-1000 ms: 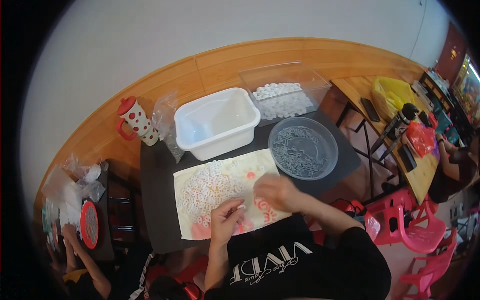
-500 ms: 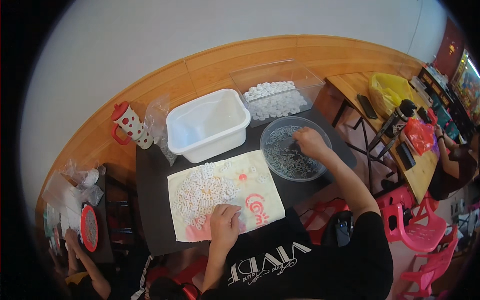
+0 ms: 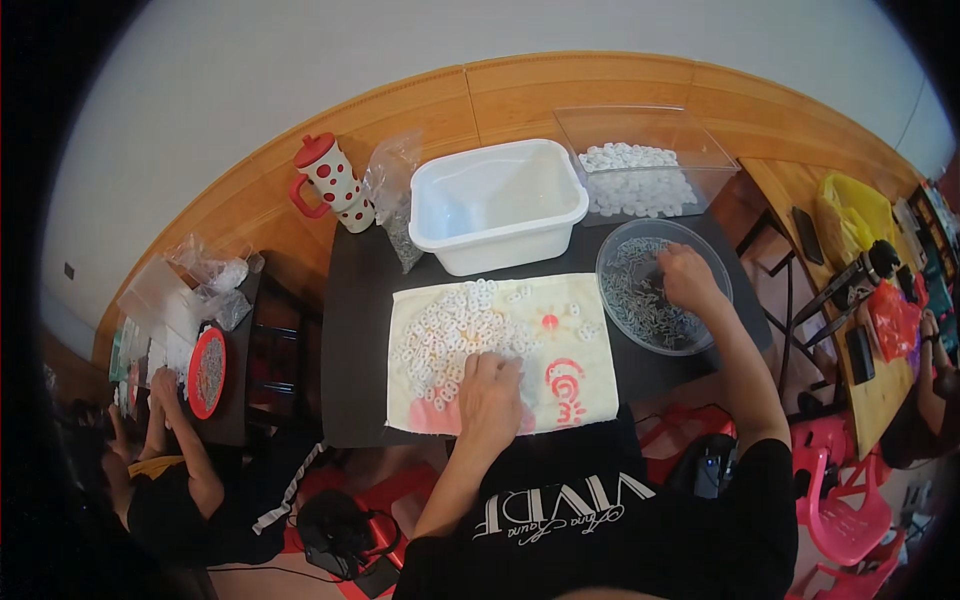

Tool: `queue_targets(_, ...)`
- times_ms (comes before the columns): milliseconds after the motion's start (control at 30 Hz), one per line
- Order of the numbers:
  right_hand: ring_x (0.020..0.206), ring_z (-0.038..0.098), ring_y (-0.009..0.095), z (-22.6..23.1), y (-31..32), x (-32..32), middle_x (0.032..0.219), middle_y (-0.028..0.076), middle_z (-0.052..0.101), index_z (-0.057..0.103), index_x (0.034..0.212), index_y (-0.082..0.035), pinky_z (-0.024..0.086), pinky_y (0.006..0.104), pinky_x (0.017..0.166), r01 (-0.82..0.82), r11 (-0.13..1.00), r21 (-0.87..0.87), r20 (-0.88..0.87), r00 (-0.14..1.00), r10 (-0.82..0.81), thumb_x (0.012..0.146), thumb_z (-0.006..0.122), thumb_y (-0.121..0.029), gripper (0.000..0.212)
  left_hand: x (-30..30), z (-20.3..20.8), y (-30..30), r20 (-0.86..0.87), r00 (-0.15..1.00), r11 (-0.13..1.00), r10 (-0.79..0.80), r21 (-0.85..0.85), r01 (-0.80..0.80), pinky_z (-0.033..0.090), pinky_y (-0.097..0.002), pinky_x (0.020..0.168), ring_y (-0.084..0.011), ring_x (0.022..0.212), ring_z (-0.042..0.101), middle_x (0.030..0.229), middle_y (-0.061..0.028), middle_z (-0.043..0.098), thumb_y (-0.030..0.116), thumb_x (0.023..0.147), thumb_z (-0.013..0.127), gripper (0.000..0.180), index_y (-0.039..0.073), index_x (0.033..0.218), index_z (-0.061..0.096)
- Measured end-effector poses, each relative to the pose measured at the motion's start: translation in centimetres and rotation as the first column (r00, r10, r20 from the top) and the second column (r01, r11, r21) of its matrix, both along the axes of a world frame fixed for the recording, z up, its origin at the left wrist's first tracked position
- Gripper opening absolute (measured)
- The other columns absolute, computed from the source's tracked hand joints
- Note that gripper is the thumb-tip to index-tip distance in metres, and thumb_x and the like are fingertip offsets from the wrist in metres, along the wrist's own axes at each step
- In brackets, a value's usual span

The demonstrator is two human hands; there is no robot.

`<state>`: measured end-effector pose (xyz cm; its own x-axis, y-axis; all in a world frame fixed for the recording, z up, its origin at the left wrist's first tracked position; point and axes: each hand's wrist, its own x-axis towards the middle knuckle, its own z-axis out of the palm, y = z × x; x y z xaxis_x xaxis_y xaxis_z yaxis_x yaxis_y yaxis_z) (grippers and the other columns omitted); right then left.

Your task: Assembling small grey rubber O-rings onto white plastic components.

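Observation:
A cream cloth (image 3: 590,390) with red print lies on the dark table, bearing a heap of small white ring-like plastic pieces (image 3: 455,335). My left hand (image 3: 490,395) rests at the heap's near edge, its fingers curled down; whatever they pinch is hidden. To the right stands a round clear tub (image 3: 725,320) with many thin grey metal pins, perhaps nails (image 3: 640,285). My right hand (image 3: 690,278) reaches over its far right rim, fingertips pinched together among the pins. What they hold is too small to make out.
Behind the cloth are a white basin (image 3: 500,255), a clear box (image 3: 700,185) of white pieces, a plastic bag (image 3: 400,235) of grey pieces and a spotted tumbler (image 3: 338,185). A wooden table (image 3: 775,185) stands at right. Another person's hands (image 3: 162,385) work beside a red tray (image 3: 207,372) at left.
The whole view has shifted, so the table sits farther right and higher. My left hand's fingers have turned down toward the white pieces. My right hand stays at the tub.

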<state>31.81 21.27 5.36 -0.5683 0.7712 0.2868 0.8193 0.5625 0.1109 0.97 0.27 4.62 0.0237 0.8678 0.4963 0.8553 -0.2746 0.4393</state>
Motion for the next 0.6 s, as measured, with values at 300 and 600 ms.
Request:
queue_targets(300,0.08,0.056,0.039,4.6,-4.7,-2.4,0.083,0.017,0.055,0.057,0.087,0.0,0.046,0.0431,0.068,-0.203,0.979,-0.017,-0.641,0.754,0.145,0.078,0.058,0.006,0.01,2.9,0.1,1.9,-0.116,0.987,0.989,-0.111,-0.111,0.098,0.046,-0.0387,0.074,-0.0308,0.086,0.053,0.085,-0.0134,0.055,0.0,0.074,0.067,0.021,-0.001,0.094,0.07)
queue_targets(600,0.077,0.058,0.014,3.0,-11.6,-7.7,0.084,0.007,0.059,0.059,0.088,0.001,0.046,0.0261,0.068,-0.521,0.8,-0.297,-0.87,0.493,-0.003,0.085,0.061,0.006,0.006,2.7,-1.0,2.0,0.07,0.973,0.975,-0.218,-0.028,0.221,0.046,-0.0404,0.075,-0.0323,0.087,0.053,0.088,-0.0133,0.056,-0.006,0.069,0.063,0.022,0.0,0.09,0.065)
